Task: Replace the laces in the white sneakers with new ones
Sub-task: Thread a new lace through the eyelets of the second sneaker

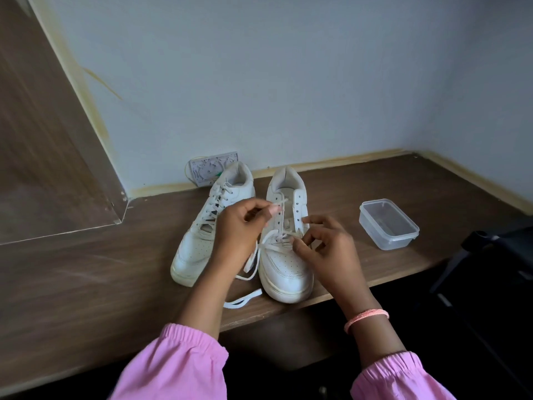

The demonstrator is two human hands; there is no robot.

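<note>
Nearest: pink sleeves (184,368), forearms reaching forward over the counter (86,278) edge. A pink wristband (365,318) on the right wrist.

Loose lace end (242,299) trailing flat on the counter, near its front edge, just left of the right-hand sneaker (285,255).

Left hand (239,229) closed in a pinch on a lace strand (281,204), drawn up and across the upper eyelets. Right hand (326,243) curled, fingertips pinching the lace (284,236) at the lower crossings. Both hands directly over the sneaker's throat; upper eyelets empty, lower rows only threaded.

Key relation: sneaker long axis running away from the body, toe near, heel toward the wall (288,82). Open eyelets lying beyond the fingertips, farther from the body. Left hand already nearer the top rows; judged best placed for the coming pass, right hand steadying the lower crossing.

Further left: second sneaker (207,223), fully laced, angled slightly, untouched. Well apart to the right: clear lidded plastic container (388,223). Behind the sneakers, against the wall: a small white packet (206,170), contents unreadable.
</note>
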